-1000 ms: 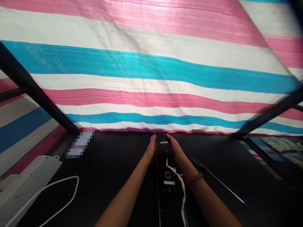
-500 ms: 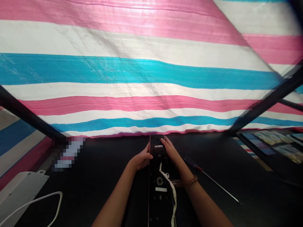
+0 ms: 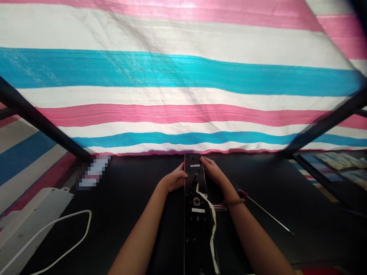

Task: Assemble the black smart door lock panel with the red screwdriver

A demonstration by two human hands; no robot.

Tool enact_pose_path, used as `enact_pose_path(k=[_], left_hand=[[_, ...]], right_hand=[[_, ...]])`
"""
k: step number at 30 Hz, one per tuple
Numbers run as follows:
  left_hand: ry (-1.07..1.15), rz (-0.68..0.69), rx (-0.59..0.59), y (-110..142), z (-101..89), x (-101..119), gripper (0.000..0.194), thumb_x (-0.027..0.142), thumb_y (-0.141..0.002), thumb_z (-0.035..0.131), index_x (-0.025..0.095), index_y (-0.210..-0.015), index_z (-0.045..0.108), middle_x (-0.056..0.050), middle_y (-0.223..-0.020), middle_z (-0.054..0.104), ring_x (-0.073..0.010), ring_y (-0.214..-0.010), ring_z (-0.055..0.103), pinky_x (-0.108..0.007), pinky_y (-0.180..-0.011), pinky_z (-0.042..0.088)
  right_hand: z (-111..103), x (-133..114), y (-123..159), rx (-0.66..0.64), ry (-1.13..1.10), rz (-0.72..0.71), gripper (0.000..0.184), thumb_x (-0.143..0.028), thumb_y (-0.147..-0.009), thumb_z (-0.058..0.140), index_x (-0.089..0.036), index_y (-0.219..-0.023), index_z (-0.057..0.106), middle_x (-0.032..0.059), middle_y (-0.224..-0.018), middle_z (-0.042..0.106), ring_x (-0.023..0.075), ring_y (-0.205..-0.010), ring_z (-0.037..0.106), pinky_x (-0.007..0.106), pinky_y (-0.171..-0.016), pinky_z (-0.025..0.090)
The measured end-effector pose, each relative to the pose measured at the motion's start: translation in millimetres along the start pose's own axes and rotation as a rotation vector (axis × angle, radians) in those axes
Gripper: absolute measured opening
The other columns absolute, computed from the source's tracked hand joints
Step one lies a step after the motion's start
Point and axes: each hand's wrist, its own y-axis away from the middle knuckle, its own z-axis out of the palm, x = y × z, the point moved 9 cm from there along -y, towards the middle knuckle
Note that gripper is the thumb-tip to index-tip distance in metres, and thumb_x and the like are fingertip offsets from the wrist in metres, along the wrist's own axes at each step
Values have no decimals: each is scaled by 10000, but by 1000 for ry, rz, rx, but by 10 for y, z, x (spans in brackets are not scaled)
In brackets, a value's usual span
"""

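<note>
A long black panel (image 3: 195, 214) lies lengthwise on the black table (image 3: 129, 198), running away from me, with a white label near its far end and a white ribbon cable (image 3: 212, 225) trailing along it. My left hand (image 3: 174, 179) grips the panel's left edge near the far end, fingers curled. My right hand (image 3: 213, 173) holds the right edge at the far end, fingers wrapped on it; a bead bracelet sits on that wrist.
A long thin screwdriver (image 3: 262, 209) lies right of my right arm. A white device (image 3: 27, 221) with a white cord (image 3: 61, 233) sits at the near left. A pink, white and blue striped tarp (image 3: 183, 76) hangs behind, framed by dark bars.
The view shifted slightly. My left hand slid back a little along the panel's left edge; both hands stay on the panel's far end.
</note>
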Motion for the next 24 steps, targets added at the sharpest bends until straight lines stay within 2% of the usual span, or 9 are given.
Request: enact_pose_path(k=[6,9,12,15,17,20,24], left_hand=[[58,41,-14,-11,24,27,763,50,-599,609,205,-1342,525,-103,-1163,701,-256,-984,691,-363,-864,521],[113,63,15,-66,-17,31,666,97,-671,623,199,-1326,554,-97,-1116,721,-241,-914,701,-344,-822,524],[147,34,72,-134,-119,-33,450,282,-848,624,154,-1280,611,-122,-1050,743,-254,-875,709,-340,-780,522],[141,-50,99,-164,-174,-140,485,481,-922,581,112,-1225,662,-149,-1013,757,-289,-916,713,-352,-786,521],[128,-61,93,-161,-152,-156,513,521,-928,568,116,-1223,675,-148,-1034,761,-303,-969,707,-362,-815,521],[100,-32,91,-143,-80,-126,518,527,-927,574,121,-1230,682,-141,-1078,759,-307,-1033,693,-365,-859,520],[71,62,119,-134,-21,-54,554,517,-873,669,114,-1254,671,-147,-1099,755,-321,-1067,684,-377,-891,519]], right_hand=[[11,1,-5,-25,-60,10,435,-485,-750,797,-182,-1057,741,55,-836,772,168,-595,693,276,-555,567],[28,-7,12,-48,-93,33,419,-508,-738,801,-147,-945,761,87,-815,769,187,-618,704,294,-593,576],[41,-15,29,-63,-99,51,428,-539,-735,790,-133,-868,764,89,-780,761,191,-629,701,294,-611,566],[32,-19,27,-71,-102,44,414,-549,-729,788,-141,-790,751,58,-722,743,163,-602,676,265,-595,538],[29,-25,22,-92,-108,28,396,-540,-733,787,-146,-751,740,37,-689,729,146,-584,658,252,-587,527],[40,-47,34,-140,-104,5,367,-508,-744,786,-149,-812,757,42,-752,755,161,-646,684,274,-649,555],[92,-85,94,-211,-87,4,409,-489,-707,810,-151,-935,771,87,-943,782,234,-886,724,329,-801,572]])
